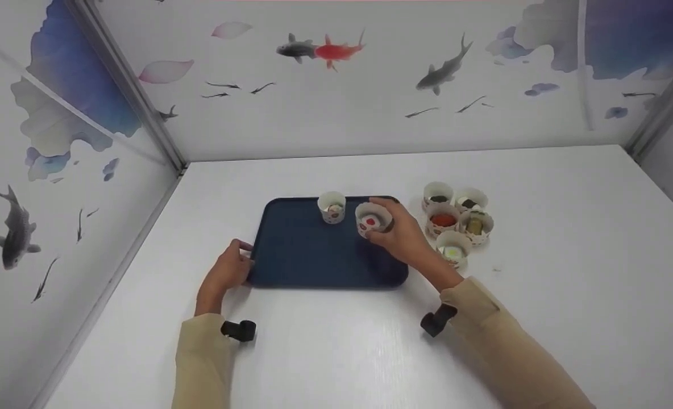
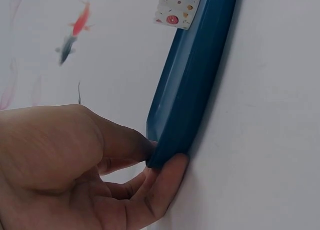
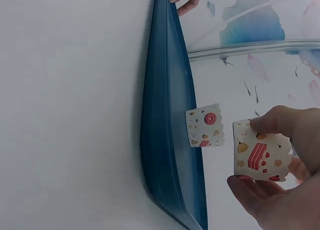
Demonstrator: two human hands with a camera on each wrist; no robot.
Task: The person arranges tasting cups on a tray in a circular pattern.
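Note:
My right hand [image 1: 403,237] grips a patterned paper baking cup [image 3: 260,155] by its sides, thumb on one side and fingers on the other. Something white and red shows inside it. The cup is held above the right part of a dark blue tray [image 1: 308,255], clear of its surface in the right wrist view. A second paper cup [image 1: 332,215] stands upright near the tray's far edge, with pale contents. At the tray's left side, my left hand [image 2: 75,165] pinches the rim, thumb on the inner side and fingers against the outside and underneath.
Several more paper cups stand close together right of the tray, among them one with red contents [image 1: 443,220] and one with white and yellow-green contents [image 1: 453,251]. The white table [image 1: 325,346] meets walls printed with fish at the back and left.

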